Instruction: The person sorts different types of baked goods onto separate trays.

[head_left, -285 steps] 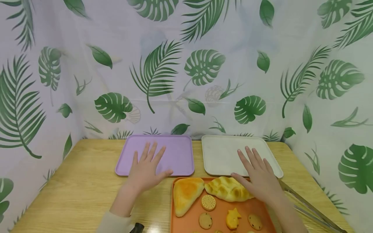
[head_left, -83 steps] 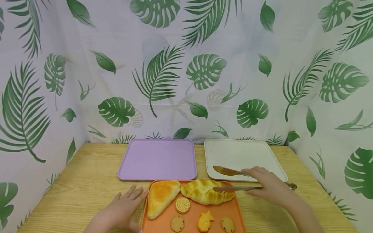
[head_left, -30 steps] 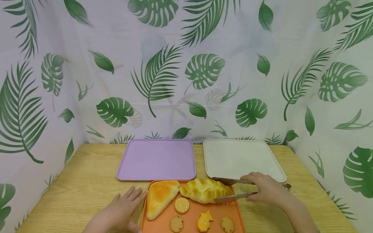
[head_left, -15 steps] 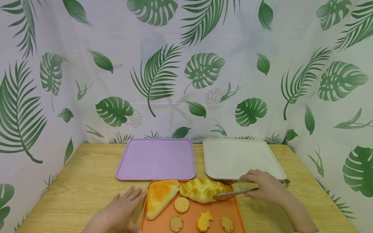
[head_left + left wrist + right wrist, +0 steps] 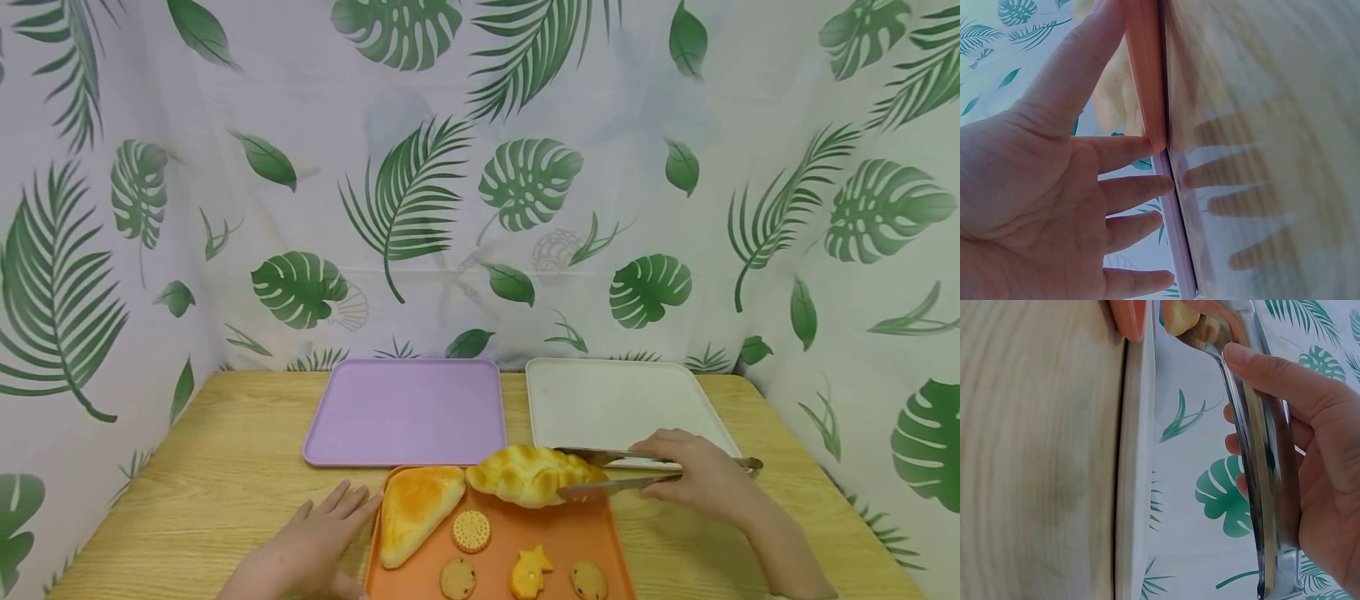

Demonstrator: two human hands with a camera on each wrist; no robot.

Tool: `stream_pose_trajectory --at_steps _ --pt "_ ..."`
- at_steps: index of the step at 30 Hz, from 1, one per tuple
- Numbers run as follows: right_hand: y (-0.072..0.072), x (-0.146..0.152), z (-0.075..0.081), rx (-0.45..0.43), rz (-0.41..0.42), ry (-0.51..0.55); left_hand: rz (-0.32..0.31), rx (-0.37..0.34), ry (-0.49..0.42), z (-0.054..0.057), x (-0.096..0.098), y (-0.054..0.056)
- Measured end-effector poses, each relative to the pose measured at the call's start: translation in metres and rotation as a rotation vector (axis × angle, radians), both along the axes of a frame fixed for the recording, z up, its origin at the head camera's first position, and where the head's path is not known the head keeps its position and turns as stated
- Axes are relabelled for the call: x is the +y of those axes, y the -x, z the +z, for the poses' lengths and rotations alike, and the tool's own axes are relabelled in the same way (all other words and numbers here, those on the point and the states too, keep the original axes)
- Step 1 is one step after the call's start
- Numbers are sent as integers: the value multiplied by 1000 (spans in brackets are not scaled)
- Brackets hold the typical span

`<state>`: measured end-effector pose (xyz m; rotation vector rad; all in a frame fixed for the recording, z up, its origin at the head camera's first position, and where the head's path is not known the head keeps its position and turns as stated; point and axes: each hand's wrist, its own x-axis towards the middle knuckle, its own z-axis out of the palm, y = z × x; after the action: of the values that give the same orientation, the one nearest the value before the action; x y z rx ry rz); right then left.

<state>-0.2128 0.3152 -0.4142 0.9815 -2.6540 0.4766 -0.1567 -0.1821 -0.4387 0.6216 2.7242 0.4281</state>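
My right hand (image 5: pixel 701 475) grips metal tongs (image 5: pixel 641 482), whose ends clasp the right end of a golden braided bread loaf (image 5: pixel 528 475). The loaf is held over the back edge of an orange tray (image 5: pixel 493 558). In the right wrist view, thumb and fingers wrap the tongs (image 5: pixel 1266 456), and part of the loaf (image 5: pixel 1179 317) shows at the top. My left hand (image 5: pixel 303 546) rests at the tray's left side with fingers extended. In the left wrist view, its thumb and index fingertip meet the orange rim (image 5: pixel 1147 75).
A triangular bread (image 5: pixel 420 504), a round cookie (image 5: pixel 472 531), chip cookies (image 5: pixel 457 577) and a fish-shaped cookie (image 5: pixel 528 572) lie on the orange tray. Behind it on the wooden table (image 5: pixel 247 442) are a purple tray (image 5: pixel 405 412) and a white tray (image 5: pixel 615 404). Leaf-print cloth (image 5: pixel 450 208) surrounds the table.
The tongs, which were spread above the loaf earlier, have come down around its right end. Since half a second ago the loaf has risen with them. My left hand has stayed at the tray.
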Motion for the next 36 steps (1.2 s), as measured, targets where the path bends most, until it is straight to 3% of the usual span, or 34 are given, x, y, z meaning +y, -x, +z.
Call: stream_pose_trajectory --at_steps 5,14,25,36 --pt "4 -1 8 36 -22 5 -7 7 -4 2 0 -1" --pt "26 -17 27 46 -20 5 0 7 -3 1 0 -1" --pt "64 -39 43 -36 -40 17 24 -4 -4 1 0 -1" --pt "106 -76 39 -107 -78 24 4 0 -2 1 -1 1"
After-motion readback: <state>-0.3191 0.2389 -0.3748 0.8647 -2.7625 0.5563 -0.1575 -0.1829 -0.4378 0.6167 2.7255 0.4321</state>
